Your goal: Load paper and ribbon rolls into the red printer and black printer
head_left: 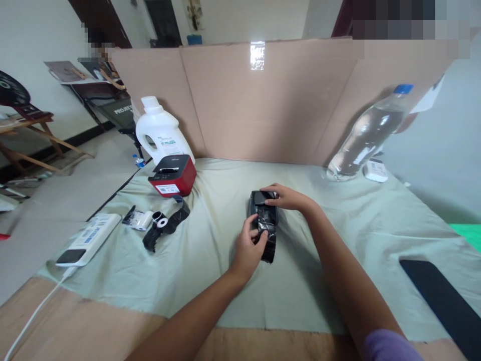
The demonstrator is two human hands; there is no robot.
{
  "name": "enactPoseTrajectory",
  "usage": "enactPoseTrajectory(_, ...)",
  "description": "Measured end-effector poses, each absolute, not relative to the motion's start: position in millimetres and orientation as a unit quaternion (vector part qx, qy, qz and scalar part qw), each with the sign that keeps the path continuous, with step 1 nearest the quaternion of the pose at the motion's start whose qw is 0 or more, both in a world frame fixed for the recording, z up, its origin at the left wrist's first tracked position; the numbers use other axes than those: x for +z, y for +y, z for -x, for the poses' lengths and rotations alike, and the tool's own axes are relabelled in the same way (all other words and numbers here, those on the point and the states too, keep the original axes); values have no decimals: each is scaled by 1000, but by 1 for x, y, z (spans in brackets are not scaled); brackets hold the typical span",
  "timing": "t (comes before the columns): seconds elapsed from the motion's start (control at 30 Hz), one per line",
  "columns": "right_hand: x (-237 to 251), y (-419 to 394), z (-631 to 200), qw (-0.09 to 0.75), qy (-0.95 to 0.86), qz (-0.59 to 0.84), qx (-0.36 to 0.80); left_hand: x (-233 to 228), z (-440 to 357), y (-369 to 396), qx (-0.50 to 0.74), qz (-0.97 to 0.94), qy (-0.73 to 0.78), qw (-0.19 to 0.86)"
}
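A small black device [259, 196], which looks like a portable printer, lies on the cloth in front of me. A shiny, creased black strip [267, 245] runs from it toward me. My left hand [250, 245] holds this strip, with the thumb on top and the fingers at its left edge. At the far end, my right hand [283, 196] grips the upper part of the device between thumb and fingers. My fingers partly hide both the device and the strip.
Left of my hands lie a curled black strip [179, 216], small white rolls [145, 219] and a white power strip [93, 235]. Behind are a red-black printer [184, 178], a white jug [161, 128], a leaning water bottle [364, 135] and a cardboard screen [263, 105]. A phone-like dark slab [439, 296] lies right.
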State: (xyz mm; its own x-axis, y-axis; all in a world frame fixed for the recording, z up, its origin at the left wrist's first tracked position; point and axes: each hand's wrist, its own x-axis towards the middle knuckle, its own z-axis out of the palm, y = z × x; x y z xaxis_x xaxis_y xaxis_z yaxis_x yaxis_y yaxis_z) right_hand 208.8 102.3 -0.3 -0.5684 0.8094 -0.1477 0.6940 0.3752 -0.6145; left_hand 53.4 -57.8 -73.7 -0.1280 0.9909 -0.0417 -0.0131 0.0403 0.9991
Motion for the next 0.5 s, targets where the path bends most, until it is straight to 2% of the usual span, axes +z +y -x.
enactPoseTrajectory(0.13, 0, 104, -203, 93, -791, 497, 344, -71, -54, -58, 521, -454, 538, 482)
enactPoseTrajectory(0.3, 2, 104, -201, 58, -713, 567, 408, -68, -55, -59, 522, -462, 540, 472)
enactPoseTrajectory(0.5, -2, 103, -203, 82, -668, 577, 463, -68, -39, -35, 546, -485, 621, 283)
